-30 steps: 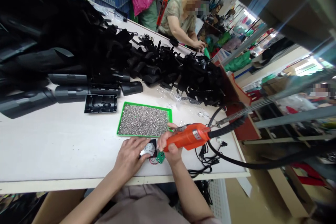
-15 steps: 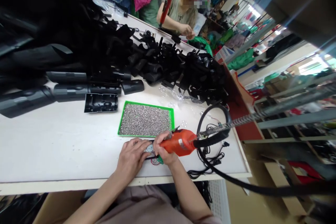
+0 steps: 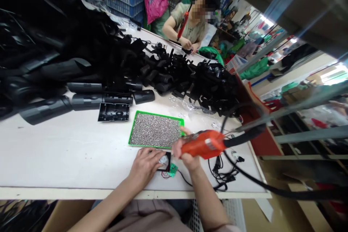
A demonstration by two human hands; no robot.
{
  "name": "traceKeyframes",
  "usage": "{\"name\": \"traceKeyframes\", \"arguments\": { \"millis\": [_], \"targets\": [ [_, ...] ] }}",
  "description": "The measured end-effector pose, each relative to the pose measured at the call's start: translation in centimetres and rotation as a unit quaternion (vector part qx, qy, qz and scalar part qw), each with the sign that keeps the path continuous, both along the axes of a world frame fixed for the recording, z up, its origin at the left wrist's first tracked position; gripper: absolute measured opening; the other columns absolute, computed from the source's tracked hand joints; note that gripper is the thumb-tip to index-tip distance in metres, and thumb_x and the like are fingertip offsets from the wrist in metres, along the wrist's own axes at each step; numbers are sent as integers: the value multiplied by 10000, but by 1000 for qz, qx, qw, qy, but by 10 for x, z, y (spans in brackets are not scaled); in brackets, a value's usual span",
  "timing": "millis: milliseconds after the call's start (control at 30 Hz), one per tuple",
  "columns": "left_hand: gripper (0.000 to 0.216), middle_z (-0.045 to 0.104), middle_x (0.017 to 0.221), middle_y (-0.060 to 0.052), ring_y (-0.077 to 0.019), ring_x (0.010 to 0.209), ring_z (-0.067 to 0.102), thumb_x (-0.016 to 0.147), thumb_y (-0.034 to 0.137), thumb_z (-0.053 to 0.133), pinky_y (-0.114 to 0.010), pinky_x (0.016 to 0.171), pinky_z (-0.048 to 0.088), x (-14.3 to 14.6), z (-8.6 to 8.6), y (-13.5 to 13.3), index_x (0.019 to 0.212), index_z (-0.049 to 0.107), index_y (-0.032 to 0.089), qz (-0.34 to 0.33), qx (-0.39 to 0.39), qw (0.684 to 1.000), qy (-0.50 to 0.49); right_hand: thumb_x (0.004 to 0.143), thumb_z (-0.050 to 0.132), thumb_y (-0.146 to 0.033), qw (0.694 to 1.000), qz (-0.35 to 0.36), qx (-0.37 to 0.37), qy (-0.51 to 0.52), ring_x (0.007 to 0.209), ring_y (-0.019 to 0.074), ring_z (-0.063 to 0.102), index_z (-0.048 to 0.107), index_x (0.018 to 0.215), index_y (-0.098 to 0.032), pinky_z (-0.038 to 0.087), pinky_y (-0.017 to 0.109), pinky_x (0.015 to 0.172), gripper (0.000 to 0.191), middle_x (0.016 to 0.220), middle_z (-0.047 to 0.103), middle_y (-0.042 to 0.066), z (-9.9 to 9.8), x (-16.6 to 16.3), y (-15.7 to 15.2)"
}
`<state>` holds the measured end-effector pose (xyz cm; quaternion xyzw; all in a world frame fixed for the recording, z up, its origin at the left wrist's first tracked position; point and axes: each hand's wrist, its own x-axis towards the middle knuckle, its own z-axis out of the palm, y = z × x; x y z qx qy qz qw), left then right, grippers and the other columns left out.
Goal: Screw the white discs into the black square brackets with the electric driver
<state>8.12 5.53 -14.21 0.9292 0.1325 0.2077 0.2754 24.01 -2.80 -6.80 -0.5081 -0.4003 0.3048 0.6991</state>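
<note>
My right hand (image 3: 187, 154) is wrapped round an orange electric screwdriver (image 3: 203, 144), its body slanting over the table just right of the screw tray. The tool's tip is hidden or blurred. My left hand (image 3: 146, 166) holds a small black plastic part (image 3: 168, 157) down on the table, fingers on top and thumb at its near side. A round silvery piece (image 3: 163, 159) sits in that part. Beside it lies a green circuit board (image 3: 173, 170) with thin red and black wires. Directly behind the hands is a green tray (image 3: 129, 137) full of small metal screws (image 3: 154, 130).
Half-round black shells (image 3: 87, 101) and an open black casing (image 3: 113, 112) lie at left. A big heap of black parts (image 3: 163, 72) covers the table's back. Black cables (image 3: 221, 174) are coiled at right. Across the table, a person (image 3: 187, 25) works with a red screwdriver (image 3: 183, 26).
My right hand has drawn the screwdriver right, away from the black part, uncovering it and the circuit board. My left hand stays on the part. The view has shifted slightly.
</note>
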Motion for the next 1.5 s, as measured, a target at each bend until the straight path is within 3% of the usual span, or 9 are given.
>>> {"name": "traceKeyframes", "arguments": {
  "millis": [100, 267, 733, 900, 1000, 1100, 1167, 1267, 1500],
  "targets": [
    [328, 680, 1162, -72, -227, 1003, 568, 925, 294, 501, -374, 857, 401, 0, 16, 12, 1232, 596, 228, -9, 37, 999, -16, 775, 706, -403, 998, -11, 53, -30, 573, 162, 539, 465, 1237, -294, 531, 410, 698, 532, 616, 536, -63, 44, 23, -10],
    [281, 684, 975, -100, -263, 912, 570, 927, 353, 482, -384, 775, 391, 35, 31, 64, 1048, 676, 191, 121, 77, 986, 80, 802, 686, -268, 992, -19, -90, -85, 709, 184, 611, 485, 1157, -247, 509, 473, 843, 408, 730, 599, -29, 82, 47, -27],
    [314, 710, 923, -65, -247, 862, 553, 944, 321, 429, -378, 768, 370, 55, 5, 90, 1014, 724, 242, 111, 94, 986, 87, 733, 676, -539, 990, -123, 53, 32, 385, 118, 424, 534, 1097, -241, 482, 350, 555, 491, 507, 448, -98, 36, 2, 4],
    [289, 679, 827, -48, -231, 835, 563, 891, 426, 525, -367, 775, 417, 35, 21, 75, 975, 740, 250, 157, -127, 979, -6, 717, 667, -591, 989, -124, 65, 40, 357, 120, 400, 534, 1084, -258, 452, 333, 510, 513, 478, 421, -106, 37, -9, 13],
    [297, 647, 768, -24, -169, 722, 573, 882, 424, 548, -290, 666, 465, 17, 35, 46, 964, 720, 197, 163, -508, 844, -50, 739, 640, -619, 984, -116, 117, 61, 334, 118, 370, 525, 1074, -292, 413, 304, 452, 482, 464, 411, -109, 40, -24, 15],
    [215, 593, 678, 0, -90, 558, 546, 907, 292, 540, -196, 522, 461, 6, 41, 15, 990, 667, 140, 171, -821, 540, -71, 730, 598, -700, 982, -108, 138, 72, 304, 118, 339, 513, 1036, -311, 386, 294, 413, 502, 439, 400, -117, 41, -43, 21],
    [165, 585, 652, 2, -72, 513, 555, 924, 218, 506, -170, 485, 472, 4, 40, 1, 958, 636, 122, 193, -890, 403, -86, 695, 589, -749, 985, -95, 125, 71, 292, 120, 327, 496, 1008, -313, 398, 306, 411, 544, 429, 405, -121, 39, -54, 26],
    [152, 599, 638, -2, -79, 477, 576, 937, 200, 478, -176, 453, 488, 2, 39, -6, 895, 605, 127, 213, -908, 345, -104, 669, 600, -764, 990, -61, 110, 71, 295, 127, 335, 478, 985, -305, 431, 328, 427, 570, 427, 415, -118, 32, -64, 35],
    [223, 599, 588, 6, -65, 436, 552, 955, 220, 455, -174, 449, 492, -3, 45, -7, 795, 578, 123, 200, -920, 321, -104, 709, 594, -738, 992, -36, 107, 49, 343, 126, 339, 485, 1026, -314, 470, 334, 471, 541, 476, 421, -99, 18, -67, 35]
  ]
}}
